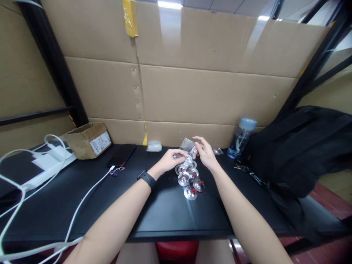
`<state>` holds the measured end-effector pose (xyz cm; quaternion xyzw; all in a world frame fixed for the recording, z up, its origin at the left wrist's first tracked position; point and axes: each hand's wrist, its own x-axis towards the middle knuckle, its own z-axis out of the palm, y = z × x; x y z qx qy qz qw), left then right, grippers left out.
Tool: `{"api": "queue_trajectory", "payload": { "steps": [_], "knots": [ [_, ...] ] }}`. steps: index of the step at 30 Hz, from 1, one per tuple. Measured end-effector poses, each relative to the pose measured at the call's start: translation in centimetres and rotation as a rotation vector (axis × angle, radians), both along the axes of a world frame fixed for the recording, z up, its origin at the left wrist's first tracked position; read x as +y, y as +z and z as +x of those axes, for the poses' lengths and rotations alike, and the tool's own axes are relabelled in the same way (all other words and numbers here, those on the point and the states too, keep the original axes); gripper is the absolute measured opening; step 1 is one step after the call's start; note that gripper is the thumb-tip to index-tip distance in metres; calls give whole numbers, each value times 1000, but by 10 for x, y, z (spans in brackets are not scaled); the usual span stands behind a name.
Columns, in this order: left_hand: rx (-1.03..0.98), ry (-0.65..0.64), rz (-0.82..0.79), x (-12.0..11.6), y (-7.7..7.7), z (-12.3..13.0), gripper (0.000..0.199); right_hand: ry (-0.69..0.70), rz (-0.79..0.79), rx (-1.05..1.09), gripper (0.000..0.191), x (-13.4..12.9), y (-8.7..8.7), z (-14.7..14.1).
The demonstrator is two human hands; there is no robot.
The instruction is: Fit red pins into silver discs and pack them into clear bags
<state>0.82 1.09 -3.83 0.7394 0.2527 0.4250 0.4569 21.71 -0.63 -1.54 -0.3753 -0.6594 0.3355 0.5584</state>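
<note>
Several shiny metal discs with red bits at their centres (pixel 183 179) lie in a loose pile on the black table (pixel 170 216). Just behind the pile, a crinkled clear plastic bag (pixel 187 145) is held up between both hands. My left hand (pixel 173 160), with a black watch on its wrist, pinches the bag's left side. On the right side, my right hand (pixel 204 151) grips the bag between thumb and fingers, its index finger raised. What is inside the bag is too small to make out.
An open cardboard box (pixel 88 141), a dark phone (pixel 119 156) and white cables (pixel 90 190) are at left. A clear packet (pixel 154 146) lies near the cardboard wall. At right stand a blue-lidded bottle (pixel 241 138) and a black backpack (pixel 297 146), with keys (pixel 240 167) beside them.
</note>
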Motion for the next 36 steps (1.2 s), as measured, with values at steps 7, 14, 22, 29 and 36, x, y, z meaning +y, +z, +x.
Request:
{"api": "queue_trajectory", "payload": {
  "steps": [7, 14, 22, 29, 36],
  "knots": [
    [95, 81, -45, -1, 3, -1, 20, -7, 4, 34, 53, 1, -1, -3],
    [-91, 188, -132, -2, 3, 3, 29, 84, -25, 63, 75, 0, -8, -8],
    [-93, 176, -143, -3, 6, 3, 29, 19, 9, 115, 28, 5, -11, -7],
    [-151, 127, -153, -2, 5, 0, 53, 82, -89, -86, 34, 0, -10, -1],
    [-130, -34, -210, -8, 14, -7, 90, 177, -176, -65, 67, -3, -4, 8]
  ]
}}
